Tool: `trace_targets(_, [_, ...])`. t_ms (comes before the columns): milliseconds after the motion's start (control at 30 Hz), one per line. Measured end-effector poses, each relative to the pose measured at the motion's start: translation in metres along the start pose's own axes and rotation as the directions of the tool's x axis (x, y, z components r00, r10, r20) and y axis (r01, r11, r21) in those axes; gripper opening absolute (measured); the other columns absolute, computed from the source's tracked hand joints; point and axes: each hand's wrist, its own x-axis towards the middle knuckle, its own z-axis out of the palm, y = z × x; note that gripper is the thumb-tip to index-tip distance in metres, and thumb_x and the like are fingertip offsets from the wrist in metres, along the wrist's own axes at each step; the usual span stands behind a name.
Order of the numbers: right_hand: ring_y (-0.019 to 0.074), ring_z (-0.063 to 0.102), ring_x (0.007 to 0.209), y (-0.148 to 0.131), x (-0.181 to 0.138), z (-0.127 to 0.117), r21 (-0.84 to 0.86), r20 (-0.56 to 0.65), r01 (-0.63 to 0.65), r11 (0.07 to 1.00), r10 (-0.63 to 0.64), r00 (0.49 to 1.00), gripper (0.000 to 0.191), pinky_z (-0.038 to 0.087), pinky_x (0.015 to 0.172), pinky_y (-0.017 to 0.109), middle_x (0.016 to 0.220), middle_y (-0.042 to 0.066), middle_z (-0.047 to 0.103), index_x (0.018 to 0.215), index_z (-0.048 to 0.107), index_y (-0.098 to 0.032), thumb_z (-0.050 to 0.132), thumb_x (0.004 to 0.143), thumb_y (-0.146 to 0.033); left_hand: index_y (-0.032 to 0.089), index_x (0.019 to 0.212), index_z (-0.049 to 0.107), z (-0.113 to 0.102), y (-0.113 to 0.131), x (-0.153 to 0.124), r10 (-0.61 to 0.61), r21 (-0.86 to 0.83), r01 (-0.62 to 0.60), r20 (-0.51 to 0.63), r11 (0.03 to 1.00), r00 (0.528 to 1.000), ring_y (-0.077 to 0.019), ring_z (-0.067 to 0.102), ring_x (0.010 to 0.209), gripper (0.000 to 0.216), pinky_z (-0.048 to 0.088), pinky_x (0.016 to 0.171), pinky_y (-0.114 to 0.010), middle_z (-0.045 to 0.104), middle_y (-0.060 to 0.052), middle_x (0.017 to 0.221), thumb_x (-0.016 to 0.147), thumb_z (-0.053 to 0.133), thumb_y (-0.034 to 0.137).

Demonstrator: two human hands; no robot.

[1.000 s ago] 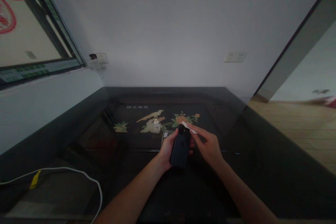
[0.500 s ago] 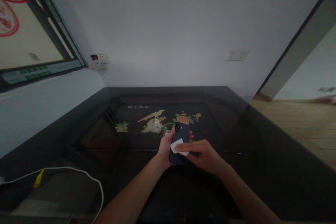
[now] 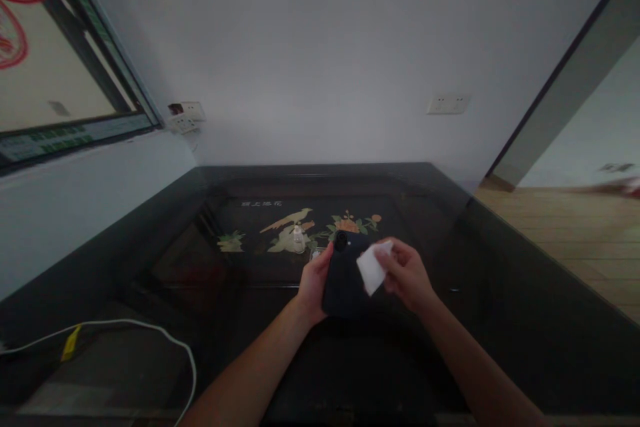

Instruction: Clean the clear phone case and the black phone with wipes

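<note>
Left hand (image 3: 314, 287) clamping around dark phone (image 3: 343, 280), thumb lying along near left edge; phone sitting just right of left palm, back facing up, camera end pointing away from wrist. Right hand (image 3: 406, 273) pinching white wipe (image 3: 371, 270) between thumb and fingers, wipe hanging left of fingertips, overlapping phone's right side; contact hard to tell. Small bottle (image 3: 299, 239) standing beyond left hand, on black table (image 3: 500, 340). White cable (image 3: 150, 326) curving well left of left hand.
</note>
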Motion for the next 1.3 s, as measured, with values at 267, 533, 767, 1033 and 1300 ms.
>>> trace_targets(267, [0.0276,0.073,0.106,0.004,0.009,0.002,-0.229,-0.435,0.333,0.915,-0.402,0.806,0.028,0.063,0.093,0.047,0.111,0.009,0.077,0.106,0.073,-0.021,0.07,0.091,-0.045,0.002,0.128,0.065,0.003,-0.003,0.001,0.013,-0.007,-0.012,0.099,1.0,0.995,-0.0255,0.07,0.097,0.064,0.058,0.076,-0.034,0.069,-0.024,0.122,0.103,0.035,0.052])
trace_targets(533, [0.0266,0.06,0.132,0.01,-0.005,0.013,-0.55,0.194,0.51,0.661,-0.493,0.848,0.035,0.036,0.122,0.055,0.132,-0.003,0.07,0.127,0.071,-0.035,0.061,0.095,-0.025,0.009,0.128,0.065,-0.006,-0.008,0.007,0.054,-0.04,-0.056,-0.057,0.998,0.997,-0.0272,0.075,0.086,0.05,0.059,0.081,-0.038,0.076,-0.016,0.101,0.101,0.048,0.047])
trace_targets(767, [0.0213,0.07,0.118,0.005,-0.013,0.016,-0.535,0.552,0.668,0.517,-0.385,0.74,0.047,0.045,0.116,0.046,0.129,-0.003,0.071,0.134,0.065,-0.038,0.061,0.093,-0.015,0.001,0.123,0.067,-0.007,-0.004,0.01,0.114,-0.076,-0.116,-0.034,0.99,0.993,-0.0278,0.073,0.1,0.062,0.056,0.091,-0.035,0.074,-0.021,0.11,0.102,0.039,0.052])
trace_targets(1033, [0.0187,0.079,0.087,-0.008,-0.028,0.03,-0.414,0.638,0.497,0.763,-0.146,0.756,0.024,0.061,0.079,0.027,0.103,-0.001,0.082,0.113,0.078,-0.033,0.066,0.093,-0.028,0.004,0.129,0.064,-0.006,0.004,0.01,0.171,-0.013,-0.172,-0.057,0.985,0.984,-0.0271,0.072,0.097,0.061,0.059,0.079,-0.037,0.071,-0.021,0.119,0.103,0.036,0.051])
trace_targets(1300, [0.0172,0.068,0.057,0.003,-0.006,0.009,-0.251,0.159,0.037,0.967,0.004,0.987,0.034,0.052,0.045,0.023,0.074,0.002,0.076,0.095,0.078,-0.02,0.071,0.087,-0.052,0.007,0.121,0.069,-0.004,0.002,0.008,0.11,-0.03,-0.114,-0.115,0.993,0.987,-0.0237,0.073,0.085,0.06,0.058,0.075,-0.032,0.076,-0.017,0.105,0.102,0.038,0.053])
